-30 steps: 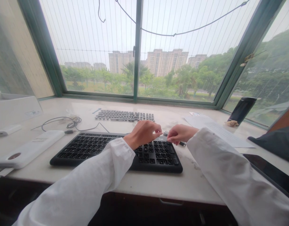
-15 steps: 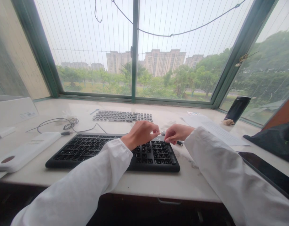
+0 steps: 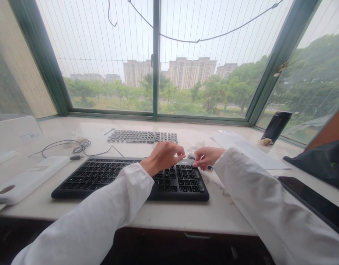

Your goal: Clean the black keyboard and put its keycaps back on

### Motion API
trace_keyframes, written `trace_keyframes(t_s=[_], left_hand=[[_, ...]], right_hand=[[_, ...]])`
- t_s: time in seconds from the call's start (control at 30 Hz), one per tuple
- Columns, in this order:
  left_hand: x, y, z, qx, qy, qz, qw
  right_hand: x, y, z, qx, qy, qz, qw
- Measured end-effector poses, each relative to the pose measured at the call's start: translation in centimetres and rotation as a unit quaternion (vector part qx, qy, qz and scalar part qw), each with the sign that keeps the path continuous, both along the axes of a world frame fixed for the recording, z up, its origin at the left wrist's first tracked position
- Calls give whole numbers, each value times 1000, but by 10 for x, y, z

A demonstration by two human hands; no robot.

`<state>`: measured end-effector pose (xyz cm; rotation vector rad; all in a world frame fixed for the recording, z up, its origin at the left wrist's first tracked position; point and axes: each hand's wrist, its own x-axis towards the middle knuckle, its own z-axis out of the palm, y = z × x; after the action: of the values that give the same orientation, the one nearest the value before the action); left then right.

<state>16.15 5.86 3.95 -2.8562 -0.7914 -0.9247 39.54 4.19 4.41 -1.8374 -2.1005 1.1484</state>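
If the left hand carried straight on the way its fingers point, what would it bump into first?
The left hand aims rightward across the top corner of the black keyboard. First in line seems to be the small grey object just ahead, then the fingers of the right hand; depth is hard to judge.

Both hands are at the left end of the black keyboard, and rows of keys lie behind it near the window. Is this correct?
Not quite. The head view shows the left hand and right hand at the right end of the keyboard. The rows of keys do lie behind it.
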Motion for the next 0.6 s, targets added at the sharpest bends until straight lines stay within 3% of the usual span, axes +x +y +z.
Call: trace_keyframes(t_s=[0.3, 0.6], left_hand=[[4, -4, 2, 9, 7, -3, 1000], [7, -5, 3, 6, 10, 16, 1000]], right_hand=[[-5, 3, 3, -45, 25, -25, 998], [-3, 14, 4, -29, 10, 18, 999]])
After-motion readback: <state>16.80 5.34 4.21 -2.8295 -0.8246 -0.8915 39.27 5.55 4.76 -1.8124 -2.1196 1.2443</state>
